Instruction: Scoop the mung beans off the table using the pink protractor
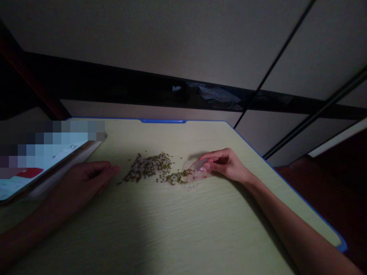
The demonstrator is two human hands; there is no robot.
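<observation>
A scattered pile of small green beans mixed with pale grains [151, 170] lies on the pale wooden table [177, 229]. My right hand [225, 164] rests on the table at the pile's right end, fingers closed round a small clear plastic cup [197, 170] lying on its side, its mouth toward the beans. My left hand [88, 177] lies in shadow on the table left of the pile, fingers loosely curled and pointing at the beans, holding nothing that I can see.
A tablet or phone with a lit screen [37, 168] lies at the left edge of the table. The table has a blue rim [163, 121]. Beyond it are a tiled floor and dark rails.
</observation>
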